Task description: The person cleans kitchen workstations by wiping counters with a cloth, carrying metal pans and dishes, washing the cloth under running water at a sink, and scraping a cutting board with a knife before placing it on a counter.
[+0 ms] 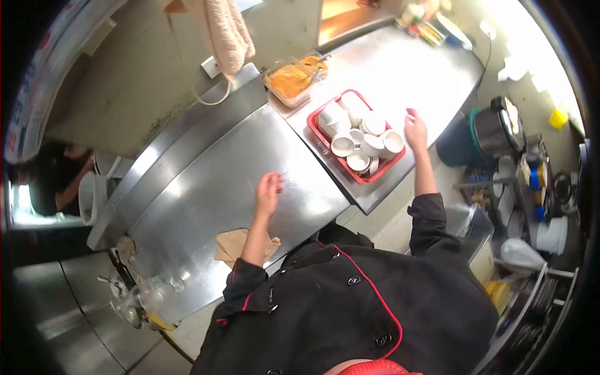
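My left hand (269, 192) hovers over the steel counter, its fingers loosely bent and nothing seen in it. A tan cloth (232, 246) lies on the counter beneath my left forearm. To the right, my right hand (415, 130) is beside a red plastic basket (363, 181), apart from its rim, with fingers stretched and nothing visible in them. Several white cups (342, 145) are heaped inside the basket, some on their sides and some stacked. The basket rests on the second steel table, near the seam between the two surfaces.
Behind the basket stand plastic tubs (290, 81) of orange food with utensils. A towel (226, 37) hangs on the wall. Glasses (150, 294) stand near the left counter end. At right are a teal bin (455, 140) and crowded shelves. Another person (59, 178) shows through the left opening.
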